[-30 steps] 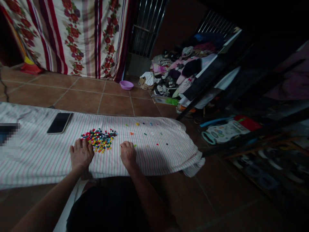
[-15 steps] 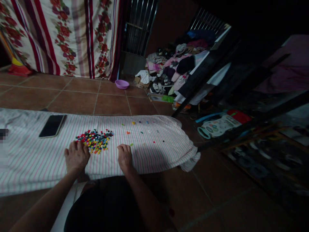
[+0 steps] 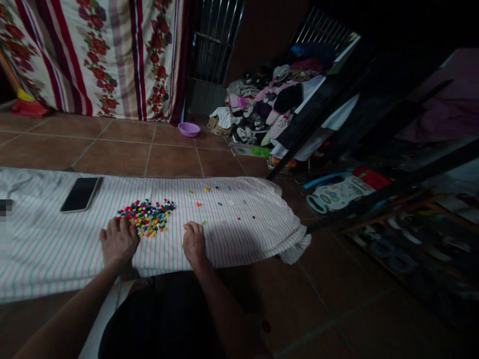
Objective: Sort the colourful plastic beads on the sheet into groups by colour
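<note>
A heap of small multicoloured pieces (image 3: 151, 217) lies on a striped cloth (image 3: 232, 244). My left hand (image 3: 119, 241) rests at the heap's lower left edge, fingers slightly apart and lying on the cloth, with nothing visible in it. Right of the heap is my right hand (image 3: 194, 242), its fingers curled together; whatever it may hold is too small to make out. Beyond it, small groups of pieces are spread in rows, among them yellow ones (image 3: 207, 189), orange ones (image 3: 198, 204) and a black one (image 3: 253, 217).
A dark phone (image 3: 81, 194) lies on the cloth at the left. On the tiled floor stand a purple basin (image 3: 189, 130) and a pile of clothes (image 3: 269, 102). A dark slanted frame and a rack of shoes (image 3: 400, 239) are at the right.
</note>
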`<state>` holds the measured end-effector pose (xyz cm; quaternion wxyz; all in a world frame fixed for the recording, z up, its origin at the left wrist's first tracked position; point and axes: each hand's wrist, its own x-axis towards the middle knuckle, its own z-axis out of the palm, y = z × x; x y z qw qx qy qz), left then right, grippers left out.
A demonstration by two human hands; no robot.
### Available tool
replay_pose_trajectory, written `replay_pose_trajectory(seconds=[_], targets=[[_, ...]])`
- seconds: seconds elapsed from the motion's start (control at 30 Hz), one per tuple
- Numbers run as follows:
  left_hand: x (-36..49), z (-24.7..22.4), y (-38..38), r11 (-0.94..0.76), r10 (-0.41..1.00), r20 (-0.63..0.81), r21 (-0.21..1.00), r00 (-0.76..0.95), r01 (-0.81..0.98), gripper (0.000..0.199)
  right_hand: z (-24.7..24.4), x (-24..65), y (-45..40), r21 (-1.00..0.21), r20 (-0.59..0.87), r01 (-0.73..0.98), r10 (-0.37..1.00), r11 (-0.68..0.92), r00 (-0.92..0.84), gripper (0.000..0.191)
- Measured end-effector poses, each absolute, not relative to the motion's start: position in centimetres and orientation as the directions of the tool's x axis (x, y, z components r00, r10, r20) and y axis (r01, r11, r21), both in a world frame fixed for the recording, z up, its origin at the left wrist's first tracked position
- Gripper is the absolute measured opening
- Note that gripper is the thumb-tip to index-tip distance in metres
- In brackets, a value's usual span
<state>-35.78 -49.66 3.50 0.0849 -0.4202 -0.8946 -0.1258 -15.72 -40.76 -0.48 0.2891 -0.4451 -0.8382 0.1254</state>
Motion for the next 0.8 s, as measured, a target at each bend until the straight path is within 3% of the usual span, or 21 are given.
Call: replay_pose_trajectory(seconds=[0.13,0.8], targets=[[-35.67,3.61,-49.71,0.61,0.735,0.266,0.143,-0.624,0.779,0.051,-0.58,-15.71,-40.66,-0.481,0.382,0.652,0.809,0.587,-0.446,0.023],[-35.72,3.32,-49.68,0.627,0.727,0.247,0.141,-0.641,0.766,0.052,-1.35,-15.8,-40.29,-0.489,0.4,0.617,0.788,0.616,-0.468,0.034]])
